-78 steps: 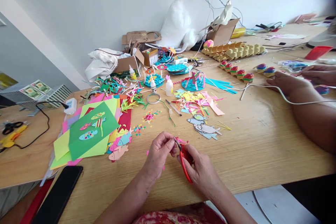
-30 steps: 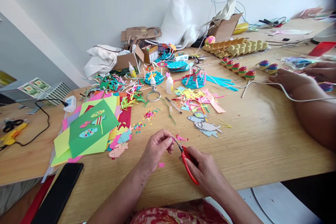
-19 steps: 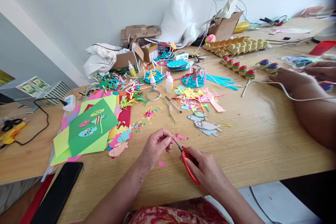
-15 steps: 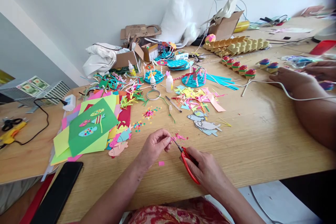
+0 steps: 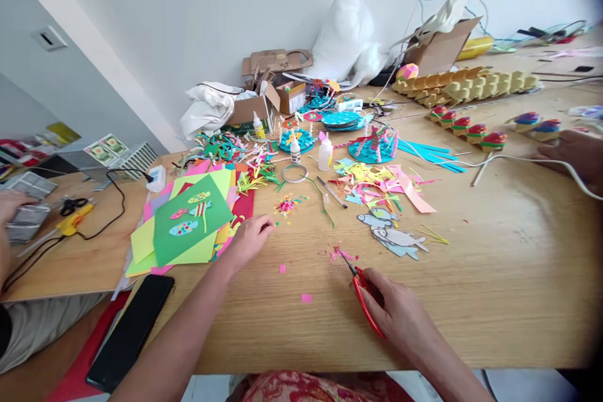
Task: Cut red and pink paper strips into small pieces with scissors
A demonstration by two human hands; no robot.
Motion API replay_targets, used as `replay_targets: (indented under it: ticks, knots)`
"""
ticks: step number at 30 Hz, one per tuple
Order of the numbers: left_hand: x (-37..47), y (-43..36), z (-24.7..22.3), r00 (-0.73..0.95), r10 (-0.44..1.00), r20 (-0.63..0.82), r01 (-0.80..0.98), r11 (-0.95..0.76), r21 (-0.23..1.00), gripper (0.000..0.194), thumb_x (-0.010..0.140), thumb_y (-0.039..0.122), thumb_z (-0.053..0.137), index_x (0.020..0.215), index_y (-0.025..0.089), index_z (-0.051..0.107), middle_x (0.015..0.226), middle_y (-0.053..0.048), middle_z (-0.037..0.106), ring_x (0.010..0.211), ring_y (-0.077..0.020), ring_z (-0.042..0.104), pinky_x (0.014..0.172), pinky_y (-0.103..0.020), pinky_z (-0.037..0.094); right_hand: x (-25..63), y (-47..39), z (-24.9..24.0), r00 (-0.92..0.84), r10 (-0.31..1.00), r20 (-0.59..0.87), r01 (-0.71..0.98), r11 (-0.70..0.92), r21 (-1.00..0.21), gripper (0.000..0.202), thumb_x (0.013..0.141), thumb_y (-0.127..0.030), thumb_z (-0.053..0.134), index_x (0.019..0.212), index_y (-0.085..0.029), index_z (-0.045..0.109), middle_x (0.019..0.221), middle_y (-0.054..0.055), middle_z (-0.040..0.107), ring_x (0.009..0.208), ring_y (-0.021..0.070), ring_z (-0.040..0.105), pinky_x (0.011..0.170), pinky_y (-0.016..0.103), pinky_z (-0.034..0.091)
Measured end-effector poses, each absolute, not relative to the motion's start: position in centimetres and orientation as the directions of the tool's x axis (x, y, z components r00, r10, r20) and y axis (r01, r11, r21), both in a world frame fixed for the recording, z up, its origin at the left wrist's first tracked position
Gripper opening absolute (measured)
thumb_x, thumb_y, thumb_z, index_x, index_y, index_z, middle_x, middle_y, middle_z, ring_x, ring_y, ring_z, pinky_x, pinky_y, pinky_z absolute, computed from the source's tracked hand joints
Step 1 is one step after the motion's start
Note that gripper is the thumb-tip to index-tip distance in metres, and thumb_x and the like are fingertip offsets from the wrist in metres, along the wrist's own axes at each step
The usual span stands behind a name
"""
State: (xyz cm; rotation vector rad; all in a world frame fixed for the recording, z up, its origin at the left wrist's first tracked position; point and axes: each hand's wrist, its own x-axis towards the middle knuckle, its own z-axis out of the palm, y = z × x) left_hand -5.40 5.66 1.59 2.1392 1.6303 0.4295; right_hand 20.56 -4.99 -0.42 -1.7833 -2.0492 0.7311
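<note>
My right hand (image 5: 393, 304) is wrapped round the handles of a pair of red-handled scissors (image 5: 370, 308). Their tips point away from me, close to small pink and red paper scraps (image 5: 340, 255). My left hand (image 5: 252, 239) hovers beside the stack of coloured paper, fingertips pinched together; whatever they hold is hidden. Just beyond it lies a small heap of multicoloured paper dots (image 5: 287, 204). Two small pink paper pieces, one farther away (image 5: 282, 269) and one closer to me (image 5: 306, 298), lie on the table between my hands.
Green card with paper fish (image 5: 193, 245) tops the stack on the left, near a black phone (image 5: 132, 333). Grey fish cutouts (image 5: 396, 237) and paper strips (image 5: 377, 182) lie right of centre. Glue bottles (image 5: 325, 152) stand behind. Other people's hands show at far left (image 5: 14, 204) and right (image 5: 575, 157).
My left hand has moved left, away from the scissor tips, towards the paper dots. A second pink piece now shows on the table. The view has turned left; the right hand still holds the scissors.
</note>
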Motion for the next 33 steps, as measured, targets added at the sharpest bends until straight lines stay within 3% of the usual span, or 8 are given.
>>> replay_targets:
  ticks: [3,13,18,22,28,33]
  knots:
    - [-6.4,6.3,1.7,0.274,0.962,0.018,0.911,-0.265,0.315,0.016,0.078,0.02,0.039,0.07,0.018,0.054,0.071,-0.001,0.056,0.069,-0.0133,0.05,0.063,-0.023,0.035,20.6,-4.8,-0.9,-0.171,0.981,-0.091,0.81,0.087,-0.581,0.028,0.084,-0.039,0.029,0.072,-0.021,0.048,0.057,0.002,0.059,0.053,0.0166,0.056,0.048,0.024,0.031]
    - [-7.2,6.8,0.5,0.281,0.96,0.001,0.941,-0.276,0.194,0.021,0.08,0.019,0.038,0.073,0.016,0.057,0.075,-0.004,0.054,0.073,-0.015,0.05,0.067,-0.025,0.035,20.6,-4.7,-1.1,-0.182,0.976,-0.12,0.808,0.079,-0.584,0.028,0.084,-0.04,0.027,0.073,-0.021,0.046,0.059,0.002,0.059,0.054,0.017,0.056,0.05,0.025,0.034]
    - [-7.0,6.6,0.9,0.29,0.957,0.009,0.941,-0.287,0.181,0.016,0.078,0.018,0.04,0.074,0.016,0.056,0.077,-0.004,0.054,0.073,-0.0151,0.049,0.065,-0.025,0.035,20.6,-4.6,-0.9,-0.171,0.979,-0.113,0.819,0.078,-0.568,0.028,0.084,-0.039,0.029,0.072,-0.021,0.046,0.058,0.002,0.058,0.052,0.0163,0.055,0.049,0.024,0.032]
    - [-5.5,5.3,2.1,0.398,0.917,-0.022,0.891,-0.381,0.245,0.018,0.077,0.012,0.038,0.083,0.018,0.054,0.085,-0.003,0.055,0.077,-0.0135,0.05,0.067,-0.023,0.036,20.5,-4.5,-0.6,-0.168,0.977,-0.13,0.837,0.072,-0.543,0.027,0.084,-0.039,0.03,0.073,-0.021,0.047,0.058,0.002,0.058,0.054,0.0165,0.055,0.048,0.024,0.03]
    - [-2.1,0.9,2.4,0.713,0.658,-0.241,0.69,-0.6,0.405,0.014,0.076,0.018,0.045,0.087,0.02,0.053,0.086,-0.001,0.056,0.077,-0.0141,0.052,0.066,-0.023,0.038,20.5,-4.5,-0.5,-0.176,0.979,-0.098,0.823,0.092,-0.56,0.026,0.083,-0.038,0.032,0.069,-0.02,0.046,0.057,0.002,0.059,0.052,0.0156,0.054,0.046,0.024,0.027]
    - [-0.7,-1.3,1.2,0.698,0.674,-0.243,0.715,-0.638,0.285,0.01,0.077,0.024,0.049,0.084,0.018,0.05,0.087,-0.004,0.055,0.081,-0.0173,0.051,0.068,-0.027,0.04,20.5,-4.6,-0.4,-0.185,0.978,-0.1,0.824,0.099,-0.557,0.025,0.083,-0.037,0.032,0.073,-0.02,0.047,0.059,0.003,0.06,0.053,0.0162,0.055,0.047,0.024,0.028]
